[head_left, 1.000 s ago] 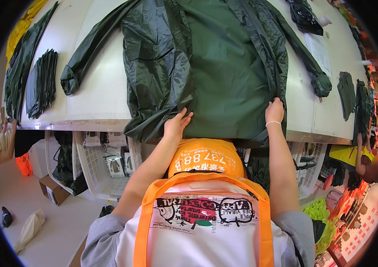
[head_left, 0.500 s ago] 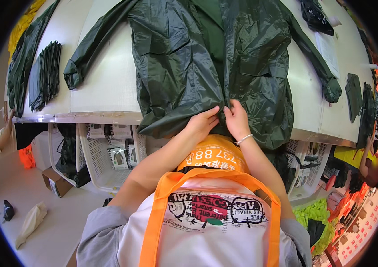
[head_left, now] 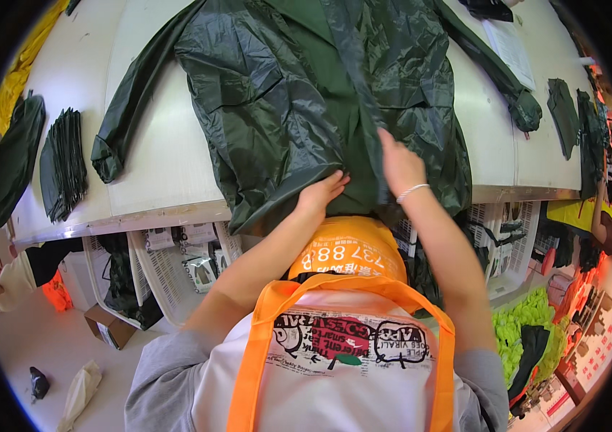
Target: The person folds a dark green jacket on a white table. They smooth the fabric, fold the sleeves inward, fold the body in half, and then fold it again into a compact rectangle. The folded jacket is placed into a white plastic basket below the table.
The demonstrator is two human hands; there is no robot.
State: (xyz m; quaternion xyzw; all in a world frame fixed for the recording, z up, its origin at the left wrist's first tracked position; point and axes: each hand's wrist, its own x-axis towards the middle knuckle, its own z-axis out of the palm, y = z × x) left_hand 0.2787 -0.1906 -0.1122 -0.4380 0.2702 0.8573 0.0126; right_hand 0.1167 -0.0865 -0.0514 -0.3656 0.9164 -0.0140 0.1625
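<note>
A dark green, glossy raincoat (head_left: pixel 263 93) lies spread on the white table, its sleeves stretched out to both sides. The front is parted, and a matte green inner side (head_left: pixel 355 137) shows between the two panels. My left hand (head_left: pixel 324 191) pinches the lower corner of the left panel near the table's front edge. My right hand (head_left: pixel 401 164) is closed on the edge of the right panel, a little higher up, with a white bracelet at the wrist. The raincoat's hem hangs over the table edge towards my orange apron (head_left: pixel 356 245).
A stack of folded dark green pieces (head_left: pixel 63 165) lies left of the raincoat. White plastic baskets (head_left: pixel 149 277) with packaged goods stand under the table. A cardboard box (head_left: pixel 109 327) sits on the floor. At far right, another person's arm (head_left: pixel 599 212) is near dark green garments.
My hands have moved apart. The right hand drew the right panel up and right, widening the front opening. At far left, another dark green garment has swung down over the table edge.
</note>
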